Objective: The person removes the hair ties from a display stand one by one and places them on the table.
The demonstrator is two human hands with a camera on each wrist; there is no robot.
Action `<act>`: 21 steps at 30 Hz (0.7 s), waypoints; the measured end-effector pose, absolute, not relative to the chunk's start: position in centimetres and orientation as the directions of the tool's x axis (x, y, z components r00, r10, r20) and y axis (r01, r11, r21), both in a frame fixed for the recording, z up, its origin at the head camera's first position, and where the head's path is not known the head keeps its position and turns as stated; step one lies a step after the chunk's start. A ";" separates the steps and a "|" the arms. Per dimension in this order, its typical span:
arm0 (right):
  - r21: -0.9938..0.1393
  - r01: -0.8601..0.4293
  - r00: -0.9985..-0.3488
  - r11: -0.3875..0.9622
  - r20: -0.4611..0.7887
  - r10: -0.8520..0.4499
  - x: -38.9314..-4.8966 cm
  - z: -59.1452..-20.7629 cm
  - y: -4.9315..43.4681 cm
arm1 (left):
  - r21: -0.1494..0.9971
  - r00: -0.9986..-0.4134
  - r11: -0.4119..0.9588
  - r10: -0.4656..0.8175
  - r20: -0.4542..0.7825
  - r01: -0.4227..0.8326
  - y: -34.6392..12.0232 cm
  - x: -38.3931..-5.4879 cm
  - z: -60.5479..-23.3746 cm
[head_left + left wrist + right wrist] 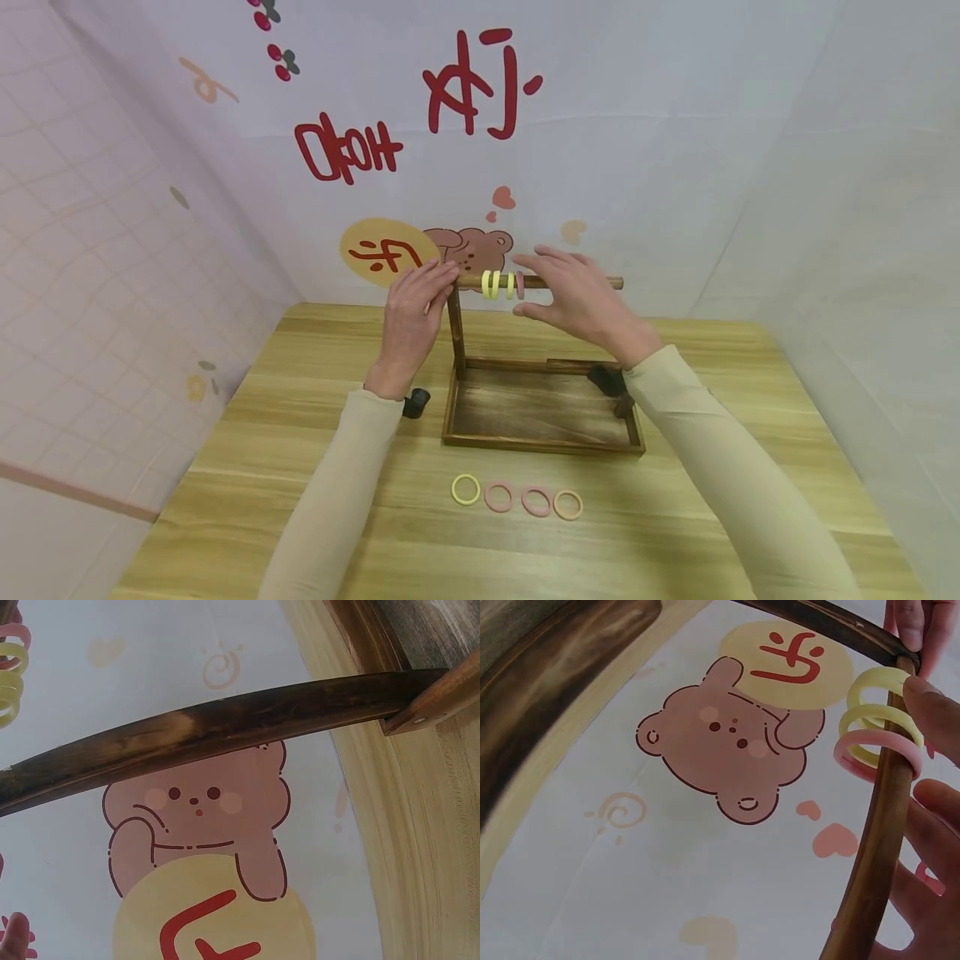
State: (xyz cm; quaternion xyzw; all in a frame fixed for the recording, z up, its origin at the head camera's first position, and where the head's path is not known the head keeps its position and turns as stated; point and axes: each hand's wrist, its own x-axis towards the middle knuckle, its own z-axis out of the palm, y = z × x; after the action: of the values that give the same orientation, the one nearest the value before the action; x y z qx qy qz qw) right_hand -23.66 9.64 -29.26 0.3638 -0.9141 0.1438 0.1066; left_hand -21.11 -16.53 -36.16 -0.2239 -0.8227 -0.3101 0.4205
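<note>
A dark wooden stand has an upright post point(457, 329) and a horizontal bar point(611, 282). Yellow rings point(486, 285) and one pink ring point(521, 285) hang around the bar, the pink one nearest the free end. My left hand point(416, 308) holds the corner where post and bar meet; its fingers and thumb point(909, 634) pinch the joint in the right wrist view. Around the bar, just beside the pink ring, my right hand point(581, 296) is spread with thumb and fingers apart. One of its fingertips point(922, 690) overlaps the yellow rings in the right wrist view.
The stand's shallow tray base point(543, 447) rests on the wood-grain table point(300, 417). In front lie a yellow ring point(466, 477), two pink rings point(498, 510) and an orange ring point(567, 517) in a row. A printed cloth point(637, 167) hangs behind.
</note>
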 end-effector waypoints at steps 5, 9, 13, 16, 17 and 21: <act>-0.258 -0.695 -0.718 0.671 0.297 -0.630 -24.2 -29.5 9.5 | 0.327 -0.549 0.708 0.102 0.830 0.626 -16.5 -21.1 -36.2; -0.286 -0.699 -0.715 0.656 0.310 -0.627 -24.4 -29.7 9.4 | 0.328 -0.550 0.709 0.100 0.829 0.624 -16.5 -21.1 -36.3; -0.280 -0.713 -0.700 0.642 0.326 -0.635 -24.4 -29.8 9.2 | 0.327 -0.547 0.708 0.098 0.831 0.625 -16.6 -21.1 -36.3; -0.269 -0.722 -0.691 0.638 0.336 -0.640 -24.5 -29.9 9.1 | 0.323 -0.543 0.711 0.098 0.834 0.625 -16.6 -21.2 -36.4; -0.267 -0.723 -0.690 0.637 0.337 -0.641 -24.5 -29.9 9.1 | 0.320 -0.541 0.712 0.100 0.835 0.625 -16.6 -21.2 -36.3; -0.268 -0.718 -0.694 0.642 0.348 -0.631 -24.5 -29.9 9.0 | 0.314 -0.538 0.714 0.103 0.836 0.626 -16.6 -21.2 -36.3</act>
State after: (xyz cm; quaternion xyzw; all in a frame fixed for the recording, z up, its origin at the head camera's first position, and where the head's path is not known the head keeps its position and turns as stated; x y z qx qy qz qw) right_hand -24.49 9.04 -29.89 0.3749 -0.8993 0.1956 0.1118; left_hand -21.16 -16.57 -36.31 -0.2218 -0.8218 -0.3063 0.4262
